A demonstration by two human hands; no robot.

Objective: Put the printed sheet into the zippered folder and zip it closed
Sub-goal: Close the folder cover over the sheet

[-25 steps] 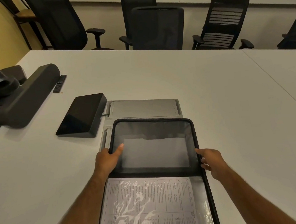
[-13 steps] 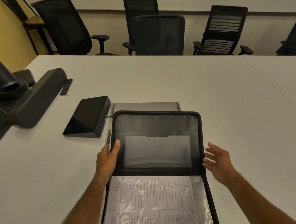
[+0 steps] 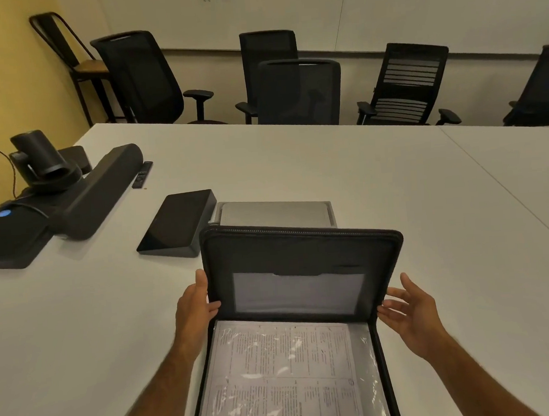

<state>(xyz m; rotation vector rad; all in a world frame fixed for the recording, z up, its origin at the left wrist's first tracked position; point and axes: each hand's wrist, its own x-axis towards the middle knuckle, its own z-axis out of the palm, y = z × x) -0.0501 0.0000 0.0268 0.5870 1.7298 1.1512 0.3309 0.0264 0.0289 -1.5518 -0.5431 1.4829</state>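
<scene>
Left hand (image 3: 194, 311) grips the folder (image 3: 302, 257) cover's left edge, printed sheet (image 3: 285, 379) just below; right hand (image 3: 414, 315) open-fingered at its right edge.

Meeting room: long white table (image 3: 296, 161), office chairs (image 3: 301, 92) (conference camera (image 3: 40, 159) too).

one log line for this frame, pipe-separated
sheet in folder | lid half raised | left hand grips lid edge | right hand open by lid | unzipped

Left hand (image 3: 194, 314) grips raised folder (image 3: 302, 254) cover; sheet (image 3: 285, 376) inside.
</scene>
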